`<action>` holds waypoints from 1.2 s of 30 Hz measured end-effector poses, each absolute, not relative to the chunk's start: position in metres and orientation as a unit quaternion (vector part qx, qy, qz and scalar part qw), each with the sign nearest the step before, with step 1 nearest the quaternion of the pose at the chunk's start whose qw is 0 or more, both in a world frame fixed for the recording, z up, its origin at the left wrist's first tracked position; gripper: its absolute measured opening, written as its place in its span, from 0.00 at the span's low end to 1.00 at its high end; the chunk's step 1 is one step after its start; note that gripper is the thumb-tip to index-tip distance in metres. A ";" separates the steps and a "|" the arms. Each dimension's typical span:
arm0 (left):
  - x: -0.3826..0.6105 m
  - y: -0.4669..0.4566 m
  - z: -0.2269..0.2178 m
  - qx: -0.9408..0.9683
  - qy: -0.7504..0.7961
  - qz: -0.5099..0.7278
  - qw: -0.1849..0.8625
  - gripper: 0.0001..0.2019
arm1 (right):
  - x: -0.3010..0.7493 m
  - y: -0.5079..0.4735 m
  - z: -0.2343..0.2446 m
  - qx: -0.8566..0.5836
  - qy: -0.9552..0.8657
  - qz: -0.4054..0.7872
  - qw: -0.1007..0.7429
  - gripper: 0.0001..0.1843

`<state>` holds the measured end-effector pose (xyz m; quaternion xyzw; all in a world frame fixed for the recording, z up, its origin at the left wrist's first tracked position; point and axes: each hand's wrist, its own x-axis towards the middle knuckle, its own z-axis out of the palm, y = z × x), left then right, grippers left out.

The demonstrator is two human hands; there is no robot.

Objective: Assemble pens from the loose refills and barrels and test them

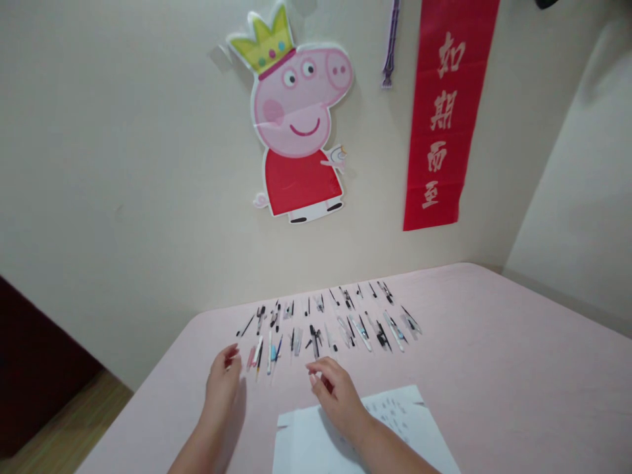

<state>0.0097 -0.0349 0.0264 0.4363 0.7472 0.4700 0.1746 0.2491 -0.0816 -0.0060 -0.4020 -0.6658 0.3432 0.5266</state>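
My left hand (224, 375) hovers over the pink-covered table, left of the near row of pen parts. Its fingers are loosely bent, with nothing visible in them. My right hand (336, 393) is over the top of a white sheet (395, 421), its curved fingers and thumb slightly apart and holding nothing I can see. Closest to the left hand are a reddish pen part (251, 356) and a white pen piece (269, 352). A dark pen group (315, 341) lies just beyond the right fingertips. Several taken-apart pens with refills form two rows.
The pink tabletop (518, 368) reaches back to a pale wall. A cartoon pig cutout (301, 178) and a red banner (444, 112) hang there, with a purple strap (390, 46) between them. Wooden floor (74, 421) shows past the table's left edge.
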 end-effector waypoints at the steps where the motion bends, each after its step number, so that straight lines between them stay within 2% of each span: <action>1: 0.021 -0.052 0.026 0.432 0.697 0.521 0.237 0.09 | 0.249 -0.081 -0.008 -0.408 -0.664 0.345 0.523 0.11; 3: 0.047 -0.087 0.026 0.442 0.623 0.547 0.343 0.11 | 0.248 -0.080 -0.010 -0.429 -0.660 0.348 0.509 0.13; 7: 0.097 -0.138 0.028 0.560 0.528 0.406 0.493 0.07 | 0.246 -0.079 -0.012 -0.465 -0.670 0.340 0.468 0.13; 8: 0.108 -0.145 0.028 0.595 0.509 0.367 0.502 0.07 | 0.246 -0.078 -0.013 -0.472 -0.674 0.335 0.459 0.12; 10: 0.127 -0.151 0.027 0.644 0.501 0.331 0.475 0.09 | 0.245 -0.076 -0.015 -0.482 -0.678 0.328 0.448 0.11; 16: 0.160 -0.149 0.008 0.698 0.490 0.316 0.415 0.07 | 0.247 -0.069 -0.018 -0.486 -0.641 0.382 0.455 0.10; 23: 0.161 -0.146 -0.003 0.727 0.433 0.298 0.442 0.07 | 0.249 -0.067 -0.013 -0.492 -0.522 0.506 0.480 0.11; 30: 0.161 -0.146 -0.002 0.805 0.451 0.228 0.310 0.09 | 0.259 -0.060 -0.009 -0.495 -0.366 0.612 0.496 0.12; 33: 0.161 -0.148 0.000 0.823 0.443 0.216 0.284 0.09 | 0.271 -0.061 -0.004 -0.502 -0.361 0.617 0.487 0.12; 36: 0.161 -0.149 0.002 0.837 0.434 0.197 0.268 0.09 | 0.292 -0.059 -0.003 -0.512 -0.415 0.564 0.497 0.14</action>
